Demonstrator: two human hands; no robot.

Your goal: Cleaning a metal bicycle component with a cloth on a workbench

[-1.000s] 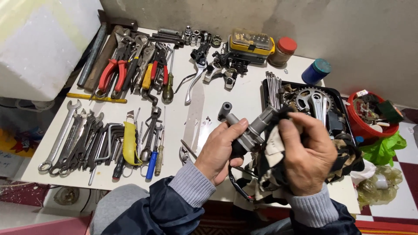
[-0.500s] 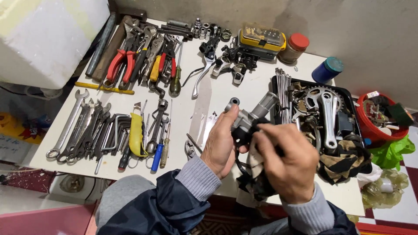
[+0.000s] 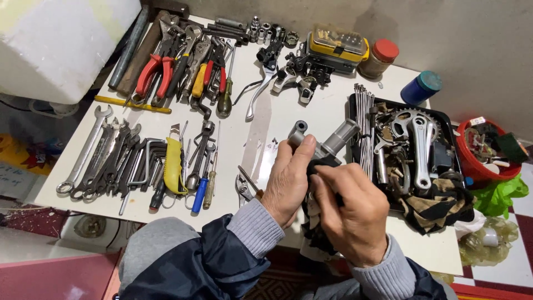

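Note:
My left hand grips a grey metal cylindrical part, a stepped shaft with a short tube end at its left. My right hand is closed around a dark rag and presses it against the underside of that part. Both hands are over the near edge of the white table, in front of a black tray of bicycle parts. The part's lower half is hidden by my fingers and the rag.
Wrenches, hex keys, a yellow-handled cutter and screwdrivers lie at the left. Pliers, brake levers and a yellow bit case are at the back. The tray holds a crankset and spokes. A red bucket is right.
My right hand has shifted left and down along the part with the rag. The view has moved nearer to the table. The left hand keeps its grip.

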